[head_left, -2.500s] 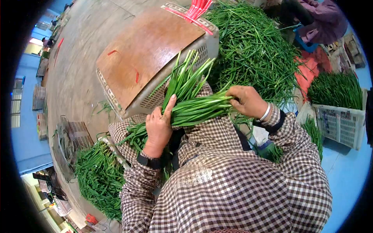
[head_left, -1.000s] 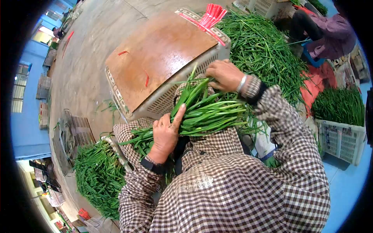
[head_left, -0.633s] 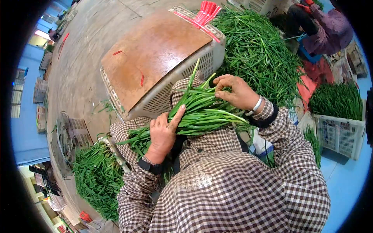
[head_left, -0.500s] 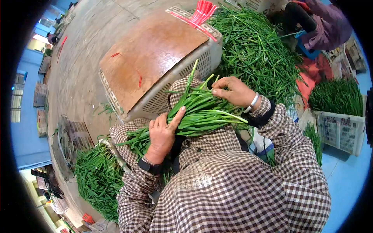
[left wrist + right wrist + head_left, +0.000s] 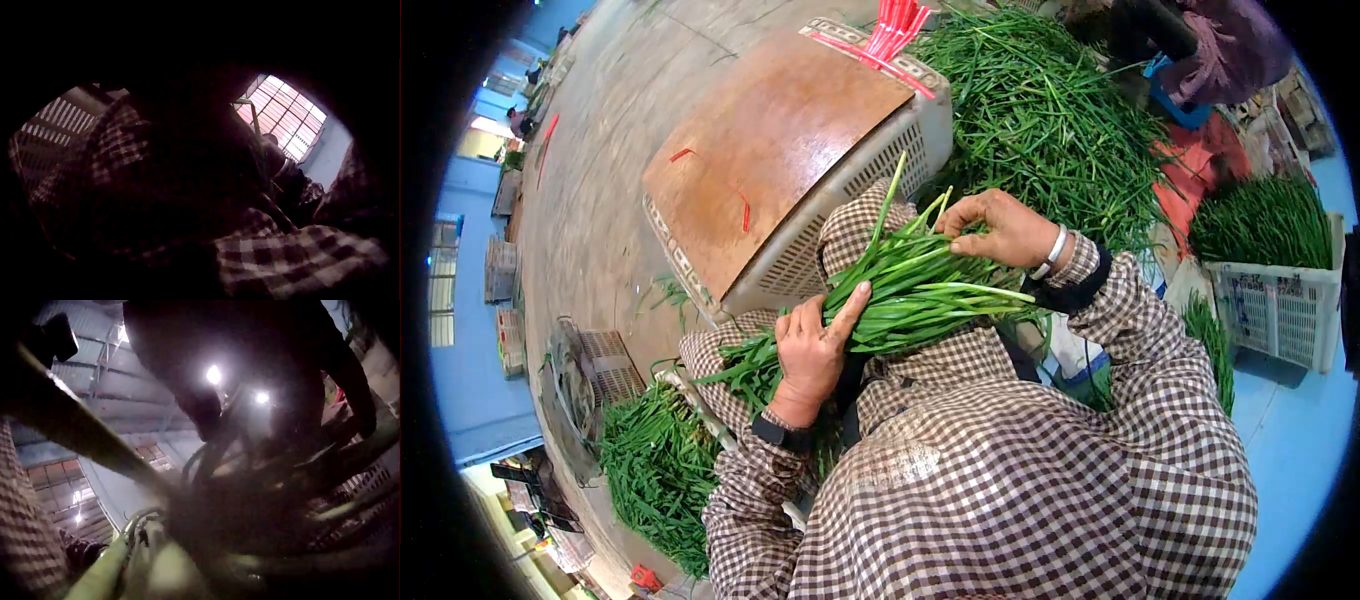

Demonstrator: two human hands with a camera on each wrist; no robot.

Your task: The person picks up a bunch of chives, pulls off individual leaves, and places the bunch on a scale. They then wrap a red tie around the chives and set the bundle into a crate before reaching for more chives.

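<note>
A loose bunch of long green garlic chives lies across the person's lap in the head view, pale stem ends up and to the right. The left hand holds the leafy side of the bunch, its index finger stretched along the leaves. At the stem end, the right hand pinches at a few stalks with thumb and fingertips. In the right wrist view, dark fingers hang over blurred stalks. The left wrist view is mostly dark, with checked cloth in front and the held bunch hidden.
An upturned plastic crate topped by a brown board stands ahead, with red ties on it. Loose chives form a big heap at right and a pile at left. A filled white crate stands far right, near another person.
The right hand left the bunch's right end, rose over its upper stalks, then came down to pinch there. The left hand keeps its hold. The head view has shifted slightly.
</note>
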